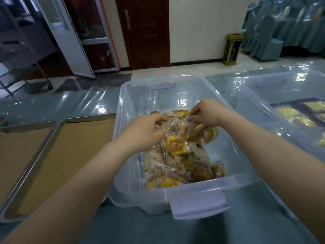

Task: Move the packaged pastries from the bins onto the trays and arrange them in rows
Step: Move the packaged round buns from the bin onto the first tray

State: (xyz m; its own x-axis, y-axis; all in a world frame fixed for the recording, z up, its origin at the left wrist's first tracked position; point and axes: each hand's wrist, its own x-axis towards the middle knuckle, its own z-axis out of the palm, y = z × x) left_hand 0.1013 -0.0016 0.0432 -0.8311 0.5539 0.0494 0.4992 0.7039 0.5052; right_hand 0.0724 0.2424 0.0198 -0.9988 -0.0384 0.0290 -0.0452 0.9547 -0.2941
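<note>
At the table's left edge we see two paper-lined metal trays: the outer tray is cut off by the frame, and the inner tray lies just beside the clear bin. The long sides of all three run from the near edge away. The left hand curls round a clear wrapper atop the packaged pastries heaped in the bin, its fingertips hidden by film. The right hand pinches the end of a brown pastry, whose long axis slants down toward the near left. We cannot read the blurred print on the yellow pack. A second bin is cropped at the right edge, its contents dim
</note>
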